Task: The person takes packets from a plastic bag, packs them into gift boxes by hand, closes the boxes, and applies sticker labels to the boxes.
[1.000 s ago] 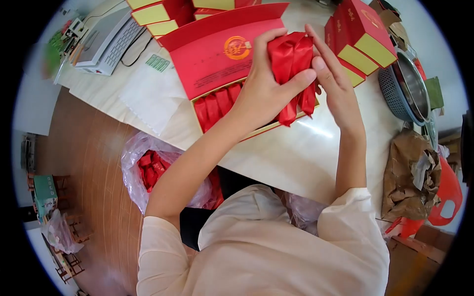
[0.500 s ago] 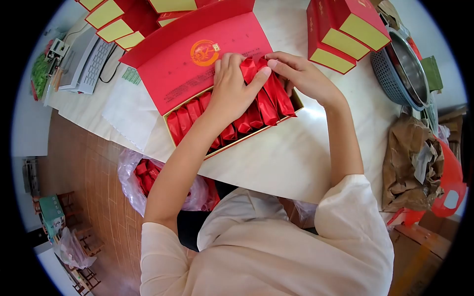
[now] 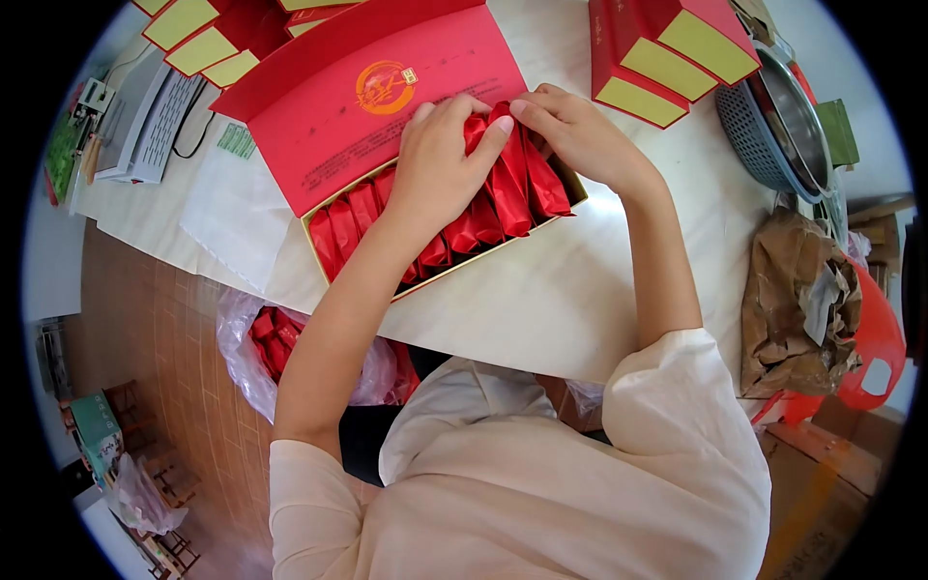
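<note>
An opened red box [image 3: 449,278] lies on the table, its lid [image 3: 319,121] folded back behind it. Several shiny red packets [image 3: 338,227] stand in a row inside. At the box's right end, my left hand [image 3: 440,159] and my right hand [image 3: 580,135] close around the upper ends of red packets [image 3: 512,188]. These packets lean over the front edge of the box at its right end. The fingertips of both hands nearly meet at the packet tops. My left forearm hides part of the row.
Closed red-and-yellow boxes [image 3: 677,58] are stacked at the back right, others [image 3: 208,39] at the back left. A grey device [image 3: 155,121] and a white sheet [image 3: 237,213] lie left. Metal and plastic bowls [image 3: 773,126] and brown paper [image 3: 797,300] are right. A bag of red packets [image 3: 275,338] hangs below.
Both hands have come down with the red packets from above the box to its right end. The view has shifted, so the box shows more of its row.
</note>
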`<state>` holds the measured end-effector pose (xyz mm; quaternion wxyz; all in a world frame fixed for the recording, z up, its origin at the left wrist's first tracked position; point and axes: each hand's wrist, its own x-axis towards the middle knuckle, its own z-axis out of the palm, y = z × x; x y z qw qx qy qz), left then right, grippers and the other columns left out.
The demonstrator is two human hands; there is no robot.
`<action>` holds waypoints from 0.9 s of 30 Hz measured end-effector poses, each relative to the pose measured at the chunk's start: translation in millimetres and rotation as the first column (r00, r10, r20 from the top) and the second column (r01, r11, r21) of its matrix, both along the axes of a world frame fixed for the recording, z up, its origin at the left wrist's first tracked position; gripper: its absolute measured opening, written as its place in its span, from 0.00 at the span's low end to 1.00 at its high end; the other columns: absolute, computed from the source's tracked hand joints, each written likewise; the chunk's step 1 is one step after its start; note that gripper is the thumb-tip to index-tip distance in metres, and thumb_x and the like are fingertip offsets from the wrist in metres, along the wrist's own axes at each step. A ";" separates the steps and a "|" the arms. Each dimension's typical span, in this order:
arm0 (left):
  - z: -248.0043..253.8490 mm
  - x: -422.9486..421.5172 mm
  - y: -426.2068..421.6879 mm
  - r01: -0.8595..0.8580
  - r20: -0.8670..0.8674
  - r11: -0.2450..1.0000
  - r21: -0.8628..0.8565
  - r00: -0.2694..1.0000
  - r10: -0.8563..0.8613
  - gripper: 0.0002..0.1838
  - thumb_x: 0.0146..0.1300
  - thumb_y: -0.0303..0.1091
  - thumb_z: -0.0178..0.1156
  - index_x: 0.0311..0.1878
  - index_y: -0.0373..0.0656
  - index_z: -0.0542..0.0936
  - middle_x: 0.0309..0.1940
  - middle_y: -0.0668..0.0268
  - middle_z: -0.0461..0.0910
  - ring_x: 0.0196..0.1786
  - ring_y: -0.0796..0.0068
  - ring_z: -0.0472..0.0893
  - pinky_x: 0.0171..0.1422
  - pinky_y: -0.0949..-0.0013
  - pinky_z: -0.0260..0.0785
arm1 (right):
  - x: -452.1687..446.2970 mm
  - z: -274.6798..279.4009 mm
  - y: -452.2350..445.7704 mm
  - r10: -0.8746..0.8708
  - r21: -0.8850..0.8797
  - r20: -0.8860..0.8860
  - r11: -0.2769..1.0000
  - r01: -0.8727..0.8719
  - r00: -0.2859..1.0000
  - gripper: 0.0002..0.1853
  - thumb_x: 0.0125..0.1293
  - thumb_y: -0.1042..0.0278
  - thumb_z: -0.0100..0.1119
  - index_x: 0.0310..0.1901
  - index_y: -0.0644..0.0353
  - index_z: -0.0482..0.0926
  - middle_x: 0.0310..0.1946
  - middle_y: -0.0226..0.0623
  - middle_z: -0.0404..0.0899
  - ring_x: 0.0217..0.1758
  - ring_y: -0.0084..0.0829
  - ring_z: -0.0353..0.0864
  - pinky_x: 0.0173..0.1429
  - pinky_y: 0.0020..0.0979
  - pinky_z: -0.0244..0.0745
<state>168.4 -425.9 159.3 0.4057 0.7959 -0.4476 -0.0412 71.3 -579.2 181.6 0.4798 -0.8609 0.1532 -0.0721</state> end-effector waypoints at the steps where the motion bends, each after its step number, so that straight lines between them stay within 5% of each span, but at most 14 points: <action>1: -0.8 -0.1 -0.2 -0.003 0.023 1.000 0.005 1.000 0.003 0.22 0.67 0.50 0.55 0.46 0.37 0.77 0.38 0.58 0.79 0.47 0.58 0.73 0.56 0.62 0.64 | 0.7 1.3 0.3 0.004 -0.001 -0.002 1.000 -0.004 1.000 0.19 0.72 0.55 0.45 0.44 0.61 0.81 0.39 0.44 0.73 0.34 0.36 0.76 0.46 0.32 0.73; 7: -8.8 0.7 -1.2 0.010 0.071 0.997 -0.072 0.997 -0.005 0.18 0.68 0.46 0.54 0.48 0.40 0.76 0.40 0.58 0.79 0.48 0.58 0.73 0.58 0.60 0.63 | 0.5 -1.5 11.8 0.042 -0.187 0.058 0.982 -0.030 0.997 0.15 0.71 0.62 0.45 0.44 0.64 0.78 0.35 0.55 0.80 0.39 0.48 0.80 0.46 0.40 0.73; 10: -12.2 2.7 -3.5 -0.006 0.199 0.993 -0.121 0.980 0.030 0.16 0.67 0.44 0.55 0.48 0.41 0.77 0.42 0.60 0.78 0.49 0.58 0.73 0.58 0.59 0.63 | -2.6 -10.4 33.3 -0.054 -0.387 0.109 0.917 0.092 0.993 0.13 0.68 0.71 0.47 0.50 0.68 0.73 0.30 0.55 0.80 0.36 0.50 0.82 0.41 0.43 0.76; 13: -10.9 1.9 -4.5 0.006 0.148 0.994 -0.113 0.989 0.010 0.14 0.65 0.40 0.57 0.48 0.42 0.77 0.45 0.62 0.77 0.50 0.58 0.73 0.57 0.58 0.63 | 0.2 -29.4 39.4 -0.063 -0.654 0.073 0.750 0.096 0.995 0.18 0.61 0.80 0.48 0.54 0.70 0.64 0.24 0.54 0.80 0.28 0.49 0.83 0.32 0.43 0.79; 21: -18.0 -5.9 -8.1 -0.046 0.396 0.999 0.025 0.918 0.033 0.16 0.55 0.33 0.67 0.47 0.46 0.78 0.44 0.63 0.73 0.49 0.61 0.72 0.53 0.59 0.64 | -6.6 -17.6 42.1 -0.093 -0.615 0.022 0.783 0.086 0.995 0.17 0.63 0.75 0.50 0.53 0.69 0.64 0.24 0.55 0.80 0.28 0.54 0.82 0.32 0.47 0.77; 27: 3.0 3.5 22.6 -0.082 0.267 0.995 -0.062 0.959 0.095 0.16 0.60 0.35 0.62 0.51 0.45 0.76 0.45 0.60 0.72 0.53 0.59 0.71 0.58 0.59 0.63 | -4.7 -11.5 57.4 -0.163 -0.551 -0.048 0.827 0.110 0.985 0.20 0.70 0.63 0.48 0.56 0.70 0.62 0.32 0.58 0.80 0.33 0.58 0.81 0.36 0.49 0.76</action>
